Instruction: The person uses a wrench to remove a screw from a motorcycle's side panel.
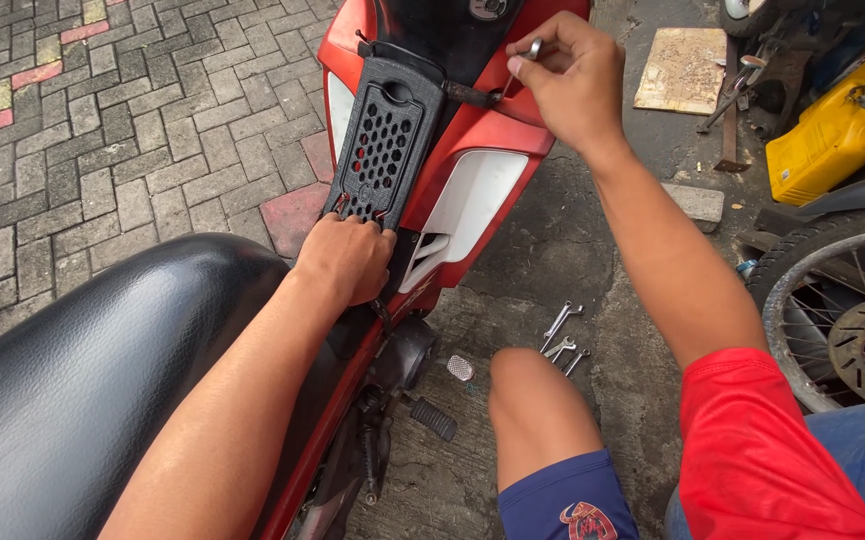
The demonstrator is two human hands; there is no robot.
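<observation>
A red and white motorcycle body point(493, 150) runs from the bottom left to the top centre. On it lies a black perforated plastic cover point(385, 145). My left hand point(345, 258) presses on the near end of that cover, fingers curled over its edge. My right hand point(568, 80) is at the far right corner of the cover, pinching a slim metal tool point(531, 48) against the red panel. The black seat point(73, 380) fills the lower left.
Several small wrenches point(563, 340) lie on the concrete by my bare knee point(533, 400). A spoked wheel point(843, 310) and a yellow body part point(833, 130) sit at the right. A footpeg point(436, 418) sticks out below. Brick paving lies at the left.
</observation>
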